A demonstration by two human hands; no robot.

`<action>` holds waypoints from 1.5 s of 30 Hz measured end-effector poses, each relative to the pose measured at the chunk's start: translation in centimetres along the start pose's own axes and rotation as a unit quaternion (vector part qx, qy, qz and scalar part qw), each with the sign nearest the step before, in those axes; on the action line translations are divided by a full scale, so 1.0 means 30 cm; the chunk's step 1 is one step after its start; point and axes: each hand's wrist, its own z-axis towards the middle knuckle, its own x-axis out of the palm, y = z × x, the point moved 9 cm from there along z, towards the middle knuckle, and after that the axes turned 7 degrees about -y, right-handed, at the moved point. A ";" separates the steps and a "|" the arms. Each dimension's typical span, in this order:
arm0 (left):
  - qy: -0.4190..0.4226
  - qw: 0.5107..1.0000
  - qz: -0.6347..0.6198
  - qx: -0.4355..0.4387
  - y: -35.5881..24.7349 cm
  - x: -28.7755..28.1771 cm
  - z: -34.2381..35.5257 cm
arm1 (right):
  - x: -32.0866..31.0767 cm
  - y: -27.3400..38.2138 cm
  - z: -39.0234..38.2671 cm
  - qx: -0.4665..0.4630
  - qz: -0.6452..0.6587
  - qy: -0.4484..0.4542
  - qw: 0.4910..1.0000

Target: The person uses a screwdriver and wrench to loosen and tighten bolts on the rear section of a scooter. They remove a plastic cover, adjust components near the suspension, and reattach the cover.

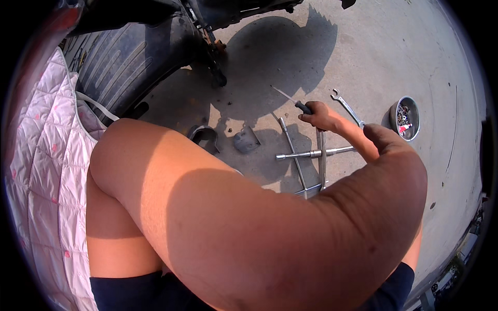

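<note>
Right hand (319,115) grips a screwdriver (302,107), left of a wrench (348,108) on concrete (373,57); cannot tell the nearer left hand's (397,163) grip.

- Grey concrete floor (378,46) spreads around me, marked by small dark specks (432,206).
- Bright sunlight falls across it on my right.
- Ahead of me lies a broad, rounded shadow (280,52) with a jagged edge.
- A thin dark line (452,129) marks the ground at my right.
- Indistinct clutter (456,269) edges my lower right.
</note>
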 end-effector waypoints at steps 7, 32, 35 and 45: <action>0.199 0.934 -0.177 -0.238 0.297 0.457 -0.242 | -0.227 -0.096 -0.277 0.007 -0.201 0.060 0.978; -0.619 0.085 -0.504 -0.596 1.118 0.840 -0.389 | -0.513 -0.026 0.313 -0.131 0.454 -0.165 0.866; -0.643 0.076 -0.513 -0.563 1.150 0.843 -0.380 | -0.690 0.072 0.348 -0.235 0.378 -0.240 0.863; -0.720 0.103 -0.519 -0.450 1.250 0.902 -0.398 | -0.920 0.291 0.468 -0.336 0.479 -0.244 0.774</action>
